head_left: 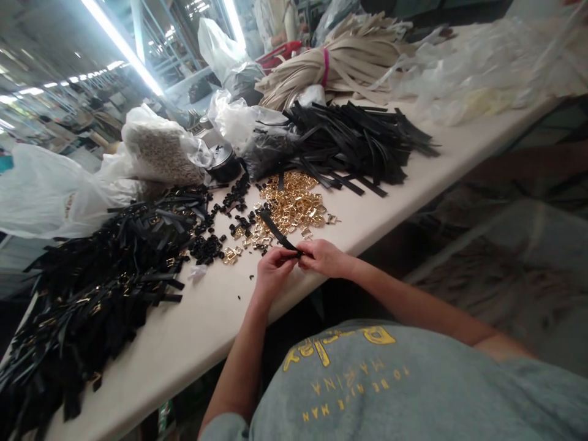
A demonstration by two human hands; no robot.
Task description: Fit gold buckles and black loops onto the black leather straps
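Note:
Both my hands meet at the table's near edge around one black strap (pixel 274 228). My left hand (pixel 274 269) pinches its lower end, and my right hand (pixel 324 258) grips the same end from the other side. The strap's free end points up and away, over a pile of gold buckles (pixel 296 205). Whether a buckle sits between my fingertips is hidden. Left of the gold pile lie small black loops (pixel 206 250) in loose heaps.
Black straps with gold buckles (pixel 105 282) cover the table's left side. Plain black straps (pixel 358 141) lie behind the gold pile. Farther back are plastic bags (pixel 158 144), a black round tin (pixel 223 164), a beige strap bundle (pixel 340 61) and clear plastic sheeting (pixel 478 73).

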